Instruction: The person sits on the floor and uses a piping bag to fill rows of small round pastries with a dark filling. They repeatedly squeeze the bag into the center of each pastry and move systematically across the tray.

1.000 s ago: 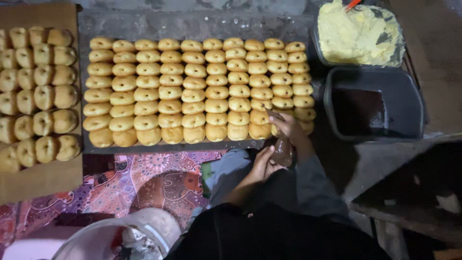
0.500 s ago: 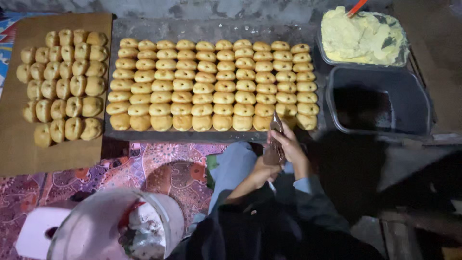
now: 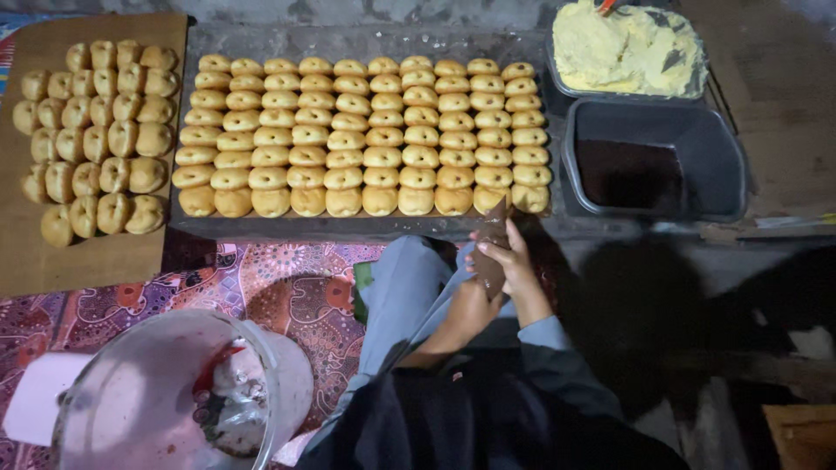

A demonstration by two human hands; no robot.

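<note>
I had a dark flat blade-like tool (image 3: pixel 493 252) between both hands, low over my lap and just in front of the tray's near edge; its tip pointed up at the bottom-right buns. Right hand (image 3: pixel 516 270) fingers were wrapped closed around it, left hand (image 3: pixel 468 306) cupped under it, fingers closed on its lower end as far as I could tell. Tray of buns (image 3: pixel 366 139) looked whole and untouched, rows full. Second batch of buns (image 3: pixel 96 130) on the brown board (image 3: pixel 35 261) at left stood on edge and seemed already split. Tub of pale yellow filling (image 3: pixel 627 48) was heaped full, dark tub (image 3: pixel 653 161) beside it near empty. So: one batch seemingly cut, main tray remaining, no filling visible yet.
</note>
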